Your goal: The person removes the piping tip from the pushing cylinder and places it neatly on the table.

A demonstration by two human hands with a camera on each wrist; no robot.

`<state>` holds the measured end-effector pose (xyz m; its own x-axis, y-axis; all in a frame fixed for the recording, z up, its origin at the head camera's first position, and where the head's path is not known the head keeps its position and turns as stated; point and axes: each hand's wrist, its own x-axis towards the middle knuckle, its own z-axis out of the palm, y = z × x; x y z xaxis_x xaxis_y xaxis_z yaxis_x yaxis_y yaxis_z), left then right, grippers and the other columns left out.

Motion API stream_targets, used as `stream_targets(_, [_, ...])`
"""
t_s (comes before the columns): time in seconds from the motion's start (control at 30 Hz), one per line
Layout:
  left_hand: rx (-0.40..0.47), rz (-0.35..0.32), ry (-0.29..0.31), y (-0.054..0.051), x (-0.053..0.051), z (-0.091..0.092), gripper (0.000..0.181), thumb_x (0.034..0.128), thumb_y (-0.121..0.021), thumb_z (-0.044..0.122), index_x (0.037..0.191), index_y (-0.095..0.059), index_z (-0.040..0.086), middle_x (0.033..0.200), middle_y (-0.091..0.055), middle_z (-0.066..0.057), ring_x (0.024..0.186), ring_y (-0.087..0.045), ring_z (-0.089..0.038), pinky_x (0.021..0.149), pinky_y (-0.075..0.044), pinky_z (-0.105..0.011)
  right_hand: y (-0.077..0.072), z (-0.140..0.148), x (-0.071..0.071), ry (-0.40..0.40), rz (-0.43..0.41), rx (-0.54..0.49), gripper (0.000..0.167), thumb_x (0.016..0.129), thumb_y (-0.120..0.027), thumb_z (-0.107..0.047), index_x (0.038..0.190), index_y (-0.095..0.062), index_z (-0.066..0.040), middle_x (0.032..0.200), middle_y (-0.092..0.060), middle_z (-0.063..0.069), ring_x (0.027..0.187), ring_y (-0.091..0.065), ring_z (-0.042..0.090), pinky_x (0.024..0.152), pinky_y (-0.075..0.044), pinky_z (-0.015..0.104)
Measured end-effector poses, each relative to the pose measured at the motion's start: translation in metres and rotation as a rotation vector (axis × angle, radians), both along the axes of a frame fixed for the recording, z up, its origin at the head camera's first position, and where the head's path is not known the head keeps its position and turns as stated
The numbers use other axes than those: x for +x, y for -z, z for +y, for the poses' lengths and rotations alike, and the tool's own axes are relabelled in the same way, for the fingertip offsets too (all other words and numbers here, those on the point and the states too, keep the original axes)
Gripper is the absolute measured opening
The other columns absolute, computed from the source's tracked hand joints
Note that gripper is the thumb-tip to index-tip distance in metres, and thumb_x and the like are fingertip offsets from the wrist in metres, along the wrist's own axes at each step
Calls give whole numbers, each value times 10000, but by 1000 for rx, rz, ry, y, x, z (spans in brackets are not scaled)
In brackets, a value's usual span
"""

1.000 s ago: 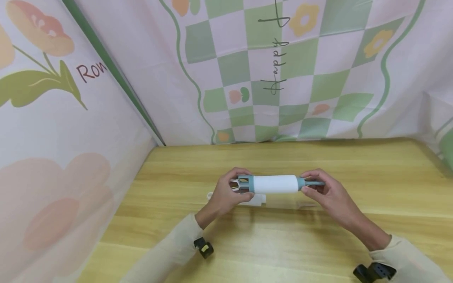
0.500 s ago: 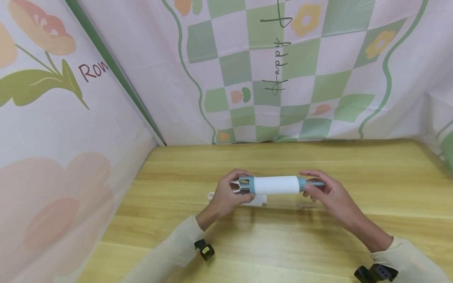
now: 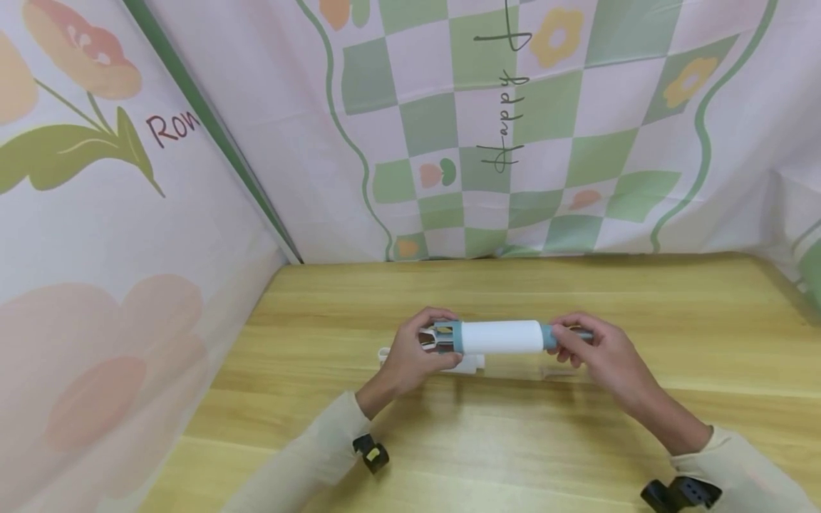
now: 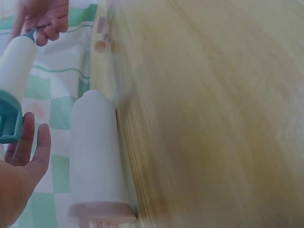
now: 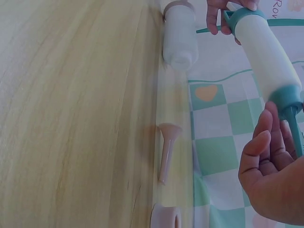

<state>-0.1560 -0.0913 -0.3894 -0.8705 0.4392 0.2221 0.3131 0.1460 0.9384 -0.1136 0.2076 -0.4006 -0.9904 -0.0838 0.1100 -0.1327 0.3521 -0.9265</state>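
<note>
Thumb (image 3: 573,341) shifted, the right hand (image 3: 606,353) pinches the teal plastic nozzle (image 5: 285,97) of a white cylindrical bottle (image 3: 502,336) above the wooden table (image 3: 513,442), while the left hand (image 3: 409,350), clasping the slotted teal end (image 3: 457,336), should hold steady.

A white cylinder (image 3: 502,337) with a smooth body is held nearly level above the table (image 3: 513,445), lengthwise between two hands. Its open-framed teal end (image 3: 457,337) sits in the grip of the left hand (image 3: 410,350), while the right hand (image 3: 599,356) pinches the teal cap (image 3: 548,337) with its slim stem (image 5: 295,130).
</note>
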Motion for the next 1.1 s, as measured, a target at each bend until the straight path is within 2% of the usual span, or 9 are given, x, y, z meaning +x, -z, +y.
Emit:
stream_targets(0.17, [-5,5,-5,20,-10,0,508,769,-772,-45,1247,-617,28,1180,-632,-95,934,-595,-164,783,-569,-354,-1,1,0,-5,-20,2,383,1051,-539,-286,1242,-585,42,930,-667,131,782,-618,204,620,-522,294])
stream_targets(0.37, [8,18,-5,25,-12,-1,508,780,-799,2,1248,-630,107,1192,-628,-51,964,-606,-189,791,-573,-349,3,3,0,-16,12,-15,307,1037,-574,-230,1240,-593,-1,901,-675,78,758,-615,231,516,-442,293])
stream_targets(0.5, [15,23,-3,25,-12,-2,489,783,-802,15,1229,-637,129,1175,-631,-36,966,-611,-211,791,-575,-355,5,3,-1,-28,56,-36,273,1020,-599,-162,1245,-590,-7,950,-680,25,767,-636,213,515,-454,297])
stream_targets(0.73, [8,36,-25,23,-12,-4,483,779,-803,22,1220,-639,130,1162,-636,-24,960,-601,-212,776,-570,-353,3,3,-1,-50,88,-81,312,993,-637,-117,1280,-580,-7,1104,-668,-44,862,-679,214,672,-556,289])
stream_targets(0.97, [11,30,-26,20,-11,-5,492,772,-795,14,1223,-636,127,1164,-633,-28,941,-603,-216,770,-578,-353,3,1,-1,-77,101,-112,352,1001,-614,-83,1336,-534,-11,1138,-642,-20,853,-677,213,670,-560,289])
stream_targets(1.1, [17,19,-22,20,-10,-5,490,769,-792,6,1220,-638,119,1160,-632,-38,937,-606,-221,773,-582,-355,5,0,-1,-95,97,-132,323,1030,-554,-77,1346,-522,-15,1087,-648,16,833,-665,213,664,-551,290])
